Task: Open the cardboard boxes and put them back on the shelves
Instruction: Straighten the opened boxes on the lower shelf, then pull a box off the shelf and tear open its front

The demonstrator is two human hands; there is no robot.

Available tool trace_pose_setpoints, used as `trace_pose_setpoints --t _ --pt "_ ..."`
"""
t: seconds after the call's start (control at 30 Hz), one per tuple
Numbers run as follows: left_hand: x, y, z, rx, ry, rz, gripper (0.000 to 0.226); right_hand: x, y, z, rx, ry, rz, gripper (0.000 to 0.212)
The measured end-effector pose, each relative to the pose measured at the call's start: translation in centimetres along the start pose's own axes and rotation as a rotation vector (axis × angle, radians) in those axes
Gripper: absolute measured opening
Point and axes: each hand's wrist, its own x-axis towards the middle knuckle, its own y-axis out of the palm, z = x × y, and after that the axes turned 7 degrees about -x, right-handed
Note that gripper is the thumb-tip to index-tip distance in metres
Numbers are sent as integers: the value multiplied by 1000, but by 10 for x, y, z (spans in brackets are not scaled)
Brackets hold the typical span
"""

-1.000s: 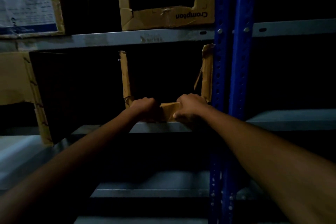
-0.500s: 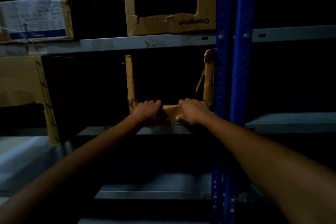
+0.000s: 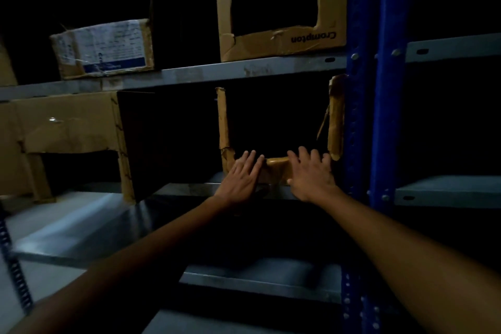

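The open cardboard box (image 3: 276,168) sits on the middle shelf (image 3: 187,187), its cut-out front facing outward and its inside dark. Its right wall stands just beside the blue upright (image 3: 357,116), and its top edge reaches close under the grey shelf above (image 3: 189,73), so there is little room on those two sides. To its left a dark gap opens before the large box (image 3: 67,122) further along the same shelf. On the shelf above stand a box printed "Crompton" (image 3: 282,43), upside down, and a smaller labelled box (image 3: 105,49), well apart from each other.

Both hands lie flat on the low front lip of the open box. The left hand (image 3: 241,176) has straight fingers close together, their tips over the lip. The right hand (image 3: 309,173) has straight fingers spread wider, near the box's right corner. Neither hand curls round anything.
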Motion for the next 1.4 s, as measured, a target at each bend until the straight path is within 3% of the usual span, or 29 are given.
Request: trace_pose_setpoints --t 0.2,0.43,0.53,0.63,0.93,1.13,1.27,1.4 --pt "-61 -25 30 -63 50 -92 57 5 7 -1 81 16 78 102" --pt "-126 -83 91 42 -73 -185 65 5 2 16 50 118 196 118" --pt "-157 -97 131 105 -101 -272 66 -1 -21 68 125 218 102 108" --pt "-185 -113 175 81 -186 -356 65 -12 -41 150 302 59 -153 91" --pt "-236 -121 300 79 -268 -493 65 12 -79 332 591 56 -164 91" --pt "-239 -108 366 -61 -370 -596 81 34 -85 380 629 217 -270 95" --pt "-223 -115 397 -172 -409 -622 90 37 -95 387 502 297 -180 98" --pt "-208 -115 404 -522 -425 -625 104 47 -105 392 453 462 -74 100"
